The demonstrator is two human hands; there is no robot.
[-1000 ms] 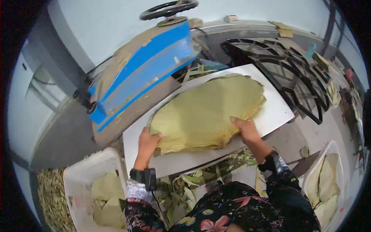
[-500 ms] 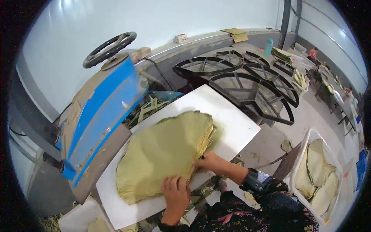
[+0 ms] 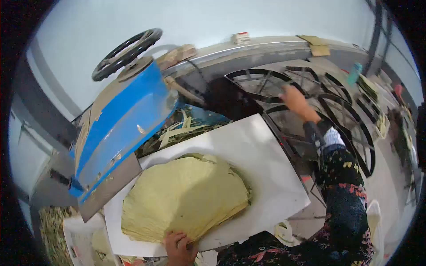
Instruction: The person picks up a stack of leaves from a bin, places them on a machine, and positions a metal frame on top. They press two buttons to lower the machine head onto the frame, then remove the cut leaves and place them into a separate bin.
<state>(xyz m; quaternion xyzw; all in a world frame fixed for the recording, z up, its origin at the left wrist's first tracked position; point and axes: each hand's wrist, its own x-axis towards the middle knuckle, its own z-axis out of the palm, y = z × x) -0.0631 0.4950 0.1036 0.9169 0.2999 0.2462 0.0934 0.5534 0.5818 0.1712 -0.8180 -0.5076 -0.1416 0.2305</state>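
Observation:
A thick stack of fan-shaped, yellow-green dried leaves (image 3: pixel 191 190) lies on the white board (image 3: pixel 266 155). My left hand (image 3: pixel 179 248) is at its near edge, fingers bent and closed over the edge of the leaves. My right hand (image 3: pixel 298 103) is stretched far forward over the black fan-shaped metal frames (image 3: pixel 330 106), away from the stack. Motion blurs its fingers, so I cannot make out whether it touches a frame or how its fingers are set.
A blue machine part (image 3: pixel 128 119) with a black handwheel (image 3: pixel 128 53) stands at the left. Leaf scraps (image 3: pixel 184 131) lie behind the board. White bins (image 3: pixel 77 239) stand at lower left and right. A teal bottle (image 3: pixel 354 74) is at the back right.
My right hand has left the stack's right edge and moved forward to the metal frames. My left hand stays at the near edge. The camera view has turned.

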